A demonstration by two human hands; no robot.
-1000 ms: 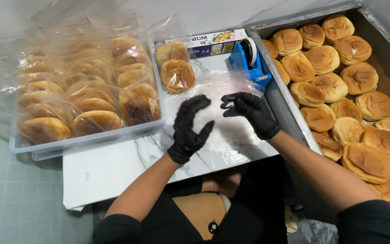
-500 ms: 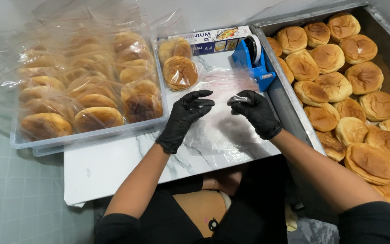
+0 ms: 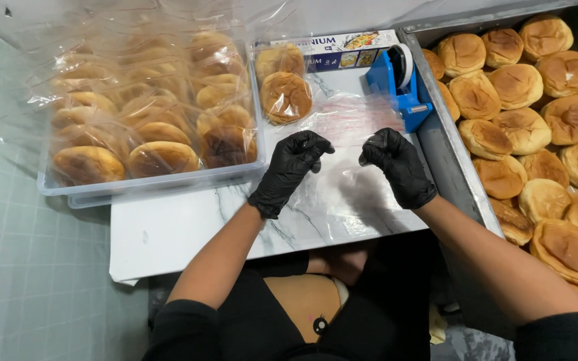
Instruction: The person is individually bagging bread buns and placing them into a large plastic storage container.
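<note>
Gloved hands on a clear bag
Left hand [image 3: 294,162] and right hand [image 3: 396,160] (both curled) pinch a clear plastic bag [image 3: 342,180] above the marble tabletop [image 3: 188,227].

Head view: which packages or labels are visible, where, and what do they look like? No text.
Long carton: far edge of the marble board, flat rectangular box, dark blue and white with a small food picture.
Clear bags of buns: piled in the clear plastic tub at left, golden-brown buns inside.
Bagged bun: on the board beside the tub, round, in clear film.
Clear plastic bag: pinched between the left hand and right hand, both black-gloved.
</note>
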